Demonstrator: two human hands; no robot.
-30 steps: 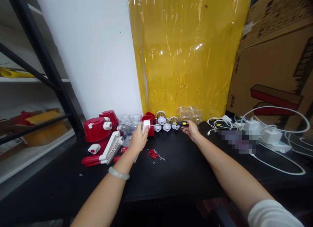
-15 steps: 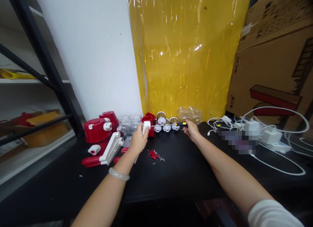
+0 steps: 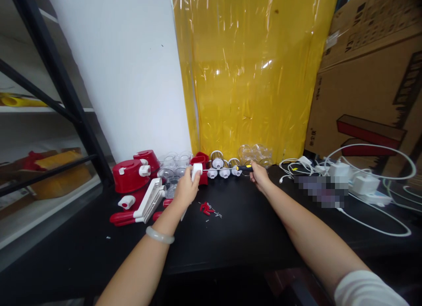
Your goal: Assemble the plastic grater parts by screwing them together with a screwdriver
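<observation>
My left hand (image 3: 187,187) is closed around a small white plastic part (image 3: 197,169), held up above the table. My right hand (image 3: 259,175) grips the black and yellow handle of a screwdriver (image 3: 244,168). Its long shaft points left and its tip meets the right side of the white part; whether a screw sits there is too small to tell. Below my hands, small red plastic pieces (image 3: 206,208) and several silver screws (image 3: 218,215) lie on the black table (image 3: 250,235). Behind the shaft stand white-ended cylinders (image 3: 224,172) and a red plastic part (image 3: 203,178).
Red housings (image 3: 131,174), a white handle piece with red grips (image 3: 150,200) and clear cups (image 3: 174,165) crowd the left. More clear cups (image 3: 255,153) stand at the back. White cables (image 3: 298,165) and adapters (image 3: 365,181) lie right, before a large cardboard box (image 3: 365,90).
The fingers of my right hand have shifted slightly on the screwdriver handle. The left hand and the white part stay almost in place.
</observation>
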